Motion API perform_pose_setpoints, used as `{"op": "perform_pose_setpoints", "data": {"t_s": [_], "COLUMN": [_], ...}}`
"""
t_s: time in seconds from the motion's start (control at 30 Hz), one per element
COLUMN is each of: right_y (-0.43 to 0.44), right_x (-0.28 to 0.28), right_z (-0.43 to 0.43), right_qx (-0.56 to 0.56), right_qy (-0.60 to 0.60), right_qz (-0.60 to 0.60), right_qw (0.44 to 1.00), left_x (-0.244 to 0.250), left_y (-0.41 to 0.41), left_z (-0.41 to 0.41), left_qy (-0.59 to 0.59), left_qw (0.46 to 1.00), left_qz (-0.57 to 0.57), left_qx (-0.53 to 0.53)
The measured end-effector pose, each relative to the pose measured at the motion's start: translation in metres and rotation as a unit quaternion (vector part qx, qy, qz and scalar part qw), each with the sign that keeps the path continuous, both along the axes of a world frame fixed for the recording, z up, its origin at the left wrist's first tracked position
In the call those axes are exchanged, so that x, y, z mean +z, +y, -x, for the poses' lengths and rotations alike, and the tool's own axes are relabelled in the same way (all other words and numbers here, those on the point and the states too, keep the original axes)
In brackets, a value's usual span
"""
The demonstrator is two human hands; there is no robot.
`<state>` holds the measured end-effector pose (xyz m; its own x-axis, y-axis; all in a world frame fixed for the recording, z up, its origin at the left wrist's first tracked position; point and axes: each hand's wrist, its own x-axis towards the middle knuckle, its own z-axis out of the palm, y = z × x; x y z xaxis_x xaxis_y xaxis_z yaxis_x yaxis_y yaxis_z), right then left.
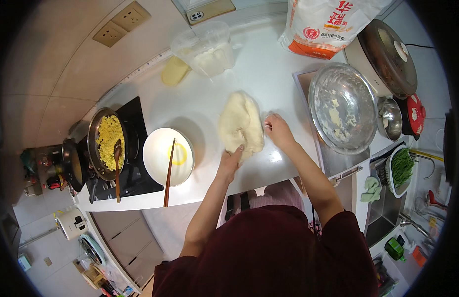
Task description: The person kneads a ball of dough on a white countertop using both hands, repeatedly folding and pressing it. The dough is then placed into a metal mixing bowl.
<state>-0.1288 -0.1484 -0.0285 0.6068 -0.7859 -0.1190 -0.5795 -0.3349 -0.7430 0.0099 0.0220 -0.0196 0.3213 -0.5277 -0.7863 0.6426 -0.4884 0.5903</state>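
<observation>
A large pale lump of dough (241,120) lies on the white countertop in front of me, longer than it is wide, with a fold near its lower part. My left hand (231,162) grips the near end of the dough, its thumb on top and the other fingers hidden underneath. Just off the dough's right side is my right hand (277,128), its fingers curled inward; whether anything is inside them cannot be seen. To the left stands a white bowl (155,157) with a yellow residue inside and wooden chopsticks (170,167) resting across its rim.
A pan of scrambled egg (109,137) with a wooden spatula (118,167) sits on the black cooktop at left. At right, a floury steel bowl (342,143) rests over a metal-edged board. Behind are a clear plastic container of flour (212,61) and a flour bag (315,31). A sink lies far right.
</observation>
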Motion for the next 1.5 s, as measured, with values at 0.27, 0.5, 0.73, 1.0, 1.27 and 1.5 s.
{"op": "perform_pose_setpoints", "data": {"t_s": [0.27, 0.5, 0.73, 1.0, 1.27, 1.5], "right_y": [0.007, -0.068, -0.029, 0.046, 0.012, -0.045], "right_x": [0.01, -0.006, 0.065, 0.041, -0.004, -0.015], "right_z": [-0.036, -0.109, -0.147, -0.081, -0.105, -0.145], "right_qx": [0.137, -0.023, 0.084, -0.099, -0.012, -0.007], "right_qy": [-0.02, -0.065, 0.11, -0.147, -0.11, -0.044], "right_qz": [-0.032, 0.097, -0.108, 0.01, 0.185, 0.142], "right_qw": [0.99, 0.993, 0.985, 0.984, 0.977, 0.989], "left_x": [0.01, 0.023, 0.035, 0.026, -0.023, -0.019], "left_y": [0.008, 0.03, -0.093, -0.055, -0.077, -0.135], "left_z": [0.013, -0.025, -0.088, -0.026, -0.051, -0.079], "left_qy": [0.122, -0.397, -0.346, -0.612, -0.765, -0.692], "left_qw": [0.985, 0.906, 0.925, 0.725, 0.571, 0.671], "left_qz": [0.053, 0.04, 0.133, 0.173, 0.018, -0.049], "left_qx": [0.112, -0.14, -0.088, -0.263, -0.296, -0.261]}}
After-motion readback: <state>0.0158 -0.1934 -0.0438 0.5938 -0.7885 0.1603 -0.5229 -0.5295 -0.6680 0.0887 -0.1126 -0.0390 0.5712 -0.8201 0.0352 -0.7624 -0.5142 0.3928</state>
